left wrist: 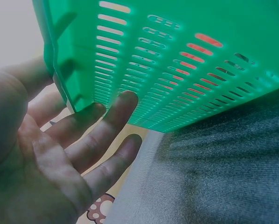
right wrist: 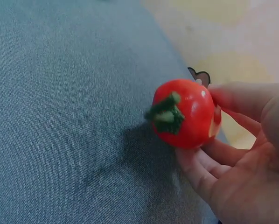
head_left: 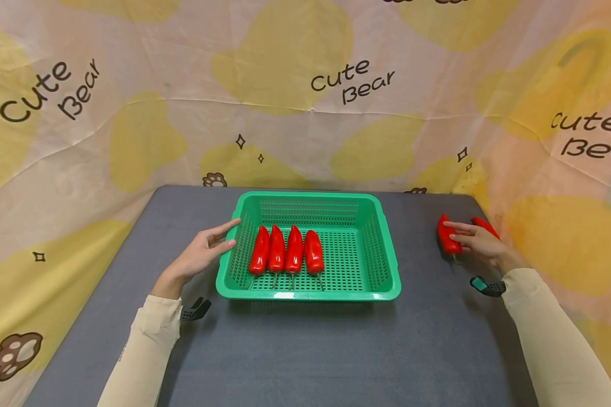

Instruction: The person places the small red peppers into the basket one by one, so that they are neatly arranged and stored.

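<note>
A green plastic basket (head_left: 310, 295) with slotted walls stands on the grey table. Several red peppers (head_left: 293, 251) lie side by side in its left half, stems toward the near side. My left hand (head_left: 202, 254) holds the basket's left rim, thumb and index finger over the edge; lower fingers (left wrist: 107, 123) lie against the outer wall. To the right of the basket, my right hand (head_left: 481, 243) grips another red pepper (right wrist: 186, 112) between thumb and fingers. Its green stem faces the right wrist camera, and its shadow falls on the table beneath.
Another red pepper (head_left: 486, 227) lies by the table's right edge, partly hidden behind my right hand. Patterned cloth (head_left: 305, 141) hangs around the back and sides of the table. Dark straps (head_left: 196, 309) are on both wrists.
</note>
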`<state>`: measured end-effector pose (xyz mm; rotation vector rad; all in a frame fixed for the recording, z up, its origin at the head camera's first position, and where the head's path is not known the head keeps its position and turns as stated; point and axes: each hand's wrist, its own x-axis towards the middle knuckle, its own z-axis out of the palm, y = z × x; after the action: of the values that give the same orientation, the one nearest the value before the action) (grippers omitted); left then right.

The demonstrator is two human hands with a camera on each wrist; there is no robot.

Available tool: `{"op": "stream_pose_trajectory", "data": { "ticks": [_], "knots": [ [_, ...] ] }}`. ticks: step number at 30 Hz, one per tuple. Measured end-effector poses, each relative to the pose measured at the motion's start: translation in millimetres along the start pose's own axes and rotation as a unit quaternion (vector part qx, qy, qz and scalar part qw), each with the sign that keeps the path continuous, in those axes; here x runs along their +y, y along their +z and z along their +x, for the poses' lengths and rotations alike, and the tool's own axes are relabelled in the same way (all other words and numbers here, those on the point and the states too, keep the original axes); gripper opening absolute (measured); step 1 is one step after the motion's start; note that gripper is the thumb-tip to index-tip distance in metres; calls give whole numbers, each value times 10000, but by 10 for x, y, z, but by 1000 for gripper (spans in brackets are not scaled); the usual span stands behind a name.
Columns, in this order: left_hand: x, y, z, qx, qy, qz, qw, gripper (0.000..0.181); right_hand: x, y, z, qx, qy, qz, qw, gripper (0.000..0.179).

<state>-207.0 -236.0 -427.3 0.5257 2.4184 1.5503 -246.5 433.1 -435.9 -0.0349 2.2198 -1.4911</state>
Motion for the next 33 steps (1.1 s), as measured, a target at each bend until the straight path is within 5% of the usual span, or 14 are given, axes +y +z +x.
{"op": "stream_pose_trajectory", "data": {
  "ticks": [27, 33],
  "knots": [
    [-21, 0, 12, -29, -32, 34, 10000, 58, -321, 169, -58, 32, -309, -56, 9995, 64],
    [-5, -1, -1, -21, -29, 105, 9999, 58, -402, 238, -81, 201, -337, -720, 9966, 64]
  ]
}}
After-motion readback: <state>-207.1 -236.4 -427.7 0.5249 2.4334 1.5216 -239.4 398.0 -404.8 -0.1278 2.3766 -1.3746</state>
